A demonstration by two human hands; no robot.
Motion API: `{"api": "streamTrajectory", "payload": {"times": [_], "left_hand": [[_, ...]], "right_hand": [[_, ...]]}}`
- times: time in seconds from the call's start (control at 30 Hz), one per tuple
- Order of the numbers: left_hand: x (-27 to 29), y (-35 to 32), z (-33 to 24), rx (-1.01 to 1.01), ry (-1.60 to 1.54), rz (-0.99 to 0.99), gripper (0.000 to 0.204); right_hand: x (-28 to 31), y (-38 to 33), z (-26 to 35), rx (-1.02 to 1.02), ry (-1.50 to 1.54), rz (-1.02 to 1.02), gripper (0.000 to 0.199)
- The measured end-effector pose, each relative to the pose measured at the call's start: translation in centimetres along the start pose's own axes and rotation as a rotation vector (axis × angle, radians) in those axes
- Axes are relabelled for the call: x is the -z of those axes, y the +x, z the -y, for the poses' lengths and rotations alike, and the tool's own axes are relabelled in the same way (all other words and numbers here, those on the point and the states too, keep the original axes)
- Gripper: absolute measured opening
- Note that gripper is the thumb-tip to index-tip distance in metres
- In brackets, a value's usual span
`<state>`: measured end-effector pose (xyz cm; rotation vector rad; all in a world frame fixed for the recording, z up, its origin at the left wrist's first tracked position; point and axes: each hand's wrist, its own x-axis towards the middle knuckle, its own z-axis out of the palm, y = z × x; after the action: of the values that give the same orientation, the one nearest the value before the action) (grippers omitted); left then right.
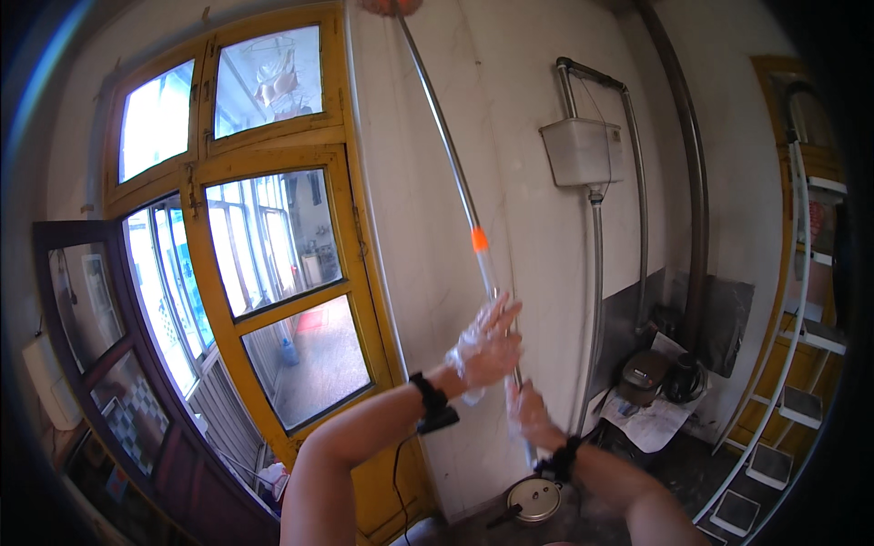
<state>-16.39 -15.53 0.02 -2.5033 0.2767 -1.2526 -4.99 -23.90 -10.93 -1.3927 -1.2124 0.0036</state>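
Head view: two hands in clear plastic gloves are clamped on a long pole (442, 127) that slants up in front of a pale wall (419, 227). The left hand (490, 348) is wrapped round it, and the right hand (533, 416) is wrapped round it just below, near its lower end. Above the left hand is an orange collar (480, 239); at the pole's top, a reddish duster (390, 5) sits beside the upper right corner of a yellow door frame (334, 73). Whether the duster touches the wall, I cannot tell. To the pole's right, a whitish tank (583, 153) is mounted high on the wall; its contents are hidden. Lower right, a dark cooker (642, 378) and a black kettle (685, 378) stand side by side, near the upper edge of a paper sheet (651, 428), both with contents unseen. A lidded pot (534, 500) is by the wall's lower edge. The pole crosses the bare wall between frame and tank; a ladder (769, 466) bounds the far right, an open purple door (196, 455) the left.
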Motion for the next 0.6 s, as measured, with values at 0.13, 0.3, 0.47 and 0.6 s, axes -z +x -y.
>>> {"api": "streamTrajectory", "payload": {"times": [0.13,0.3,0.47,0.6], "left_hand": [[4.5,6.9,7.3,0.035,0.238,-0.011,0.018],[13.9,19.4,12.0,0.141,0.661,0.082,0.022],[19.7,23.8,12.5,0.183,0.837,0.323,0.022],[17.2,21.9,12.5,0.188,0.862,0.357,0.024]], "right_hand": [[0.4,10.9,4.6,0.402,0.136,0.014,0.005],[4.2,23.6,16.6,0.716,0.158,0.148,0.009],[5.0,25.1,23.2,0.616,-0.059,0.129,0.006],[2.2,22.8,13.4,0.792,0.097,-0.097,0.024]]}}
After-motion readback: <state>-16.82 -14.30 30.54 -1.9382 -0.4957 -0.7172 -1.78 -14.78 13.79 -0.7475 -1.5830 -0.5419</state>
